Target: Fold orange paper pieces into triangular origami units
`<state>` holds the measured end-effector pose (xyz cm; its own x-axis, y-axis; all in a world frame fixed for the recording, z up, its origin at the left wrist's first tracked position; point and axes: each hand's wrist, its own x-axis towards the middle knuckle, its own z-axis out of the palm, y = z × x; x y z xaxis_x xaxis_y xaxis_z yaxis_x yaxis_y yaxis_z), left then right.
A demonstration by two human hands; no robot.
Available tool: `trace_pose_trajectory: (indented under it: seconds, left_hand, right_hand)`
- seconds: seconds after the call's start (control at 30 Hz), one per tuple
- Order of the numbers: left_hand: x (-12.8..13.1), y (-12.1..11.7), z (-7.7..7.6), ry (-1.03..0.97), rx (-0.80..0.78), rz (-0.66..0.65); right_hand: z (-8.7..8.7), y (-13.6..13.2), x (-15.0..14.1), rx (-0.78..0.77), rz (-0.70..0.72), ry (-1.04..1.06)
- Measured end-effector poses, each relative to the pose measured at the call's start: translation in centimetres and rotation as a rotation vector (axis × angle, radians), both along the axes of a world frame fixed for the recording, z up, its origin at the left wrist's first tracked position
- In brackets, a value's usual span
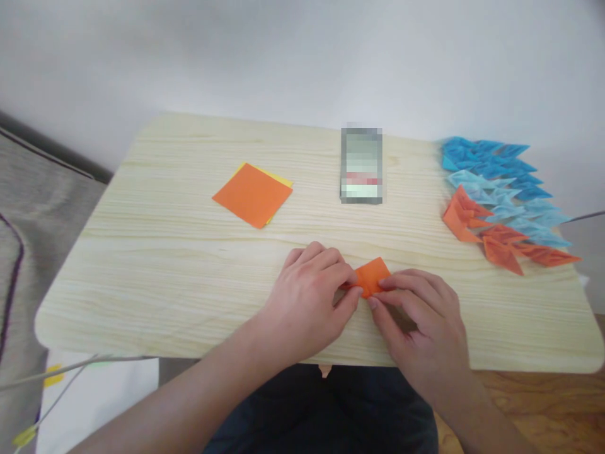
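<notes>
A small folded piece of orange paper lies near the front of the wooden table, between my two hands. My left hand pinches its left corner between thumb and index finger. On the other side, my right hand grips the lower right edge with thumb and fingertips. Parts of the paper's left and lower edges are hidden under the fingers. Farther back on the left rests a stack of square orange paper, with yellow sheets showing beneath it.
A phone-like device, blurred out, lies at the table's back middle. Folded paper figures in dark blue, light blue and orange crowd the right side. A wall borders the table's back edge. Cables hang at the lower left.
</notes>
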<state>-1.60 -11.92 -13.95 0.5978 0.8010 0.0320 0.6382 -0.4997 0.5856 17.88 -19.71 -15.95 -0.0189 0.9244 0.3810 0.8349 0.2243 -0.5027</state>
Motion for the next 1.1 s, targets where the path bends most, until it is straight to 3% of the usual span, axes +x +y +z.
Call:
trace_pose_trajectory:
  seconds: [0.37, 1.1]
  left_hand:
    - [0.2, 0.0, -0.6, -0.069, 0.015, 0.077]
    - [0.3, 0.3, -0.3, 0.005, 0.004, 0.088]
  right_hand:
    - [0.4, 0.1, -1.1, -0.054, -0.106, 0.046]
    - [0.1, -0.3, -1.0, -0.093, -0.068, -0.022]
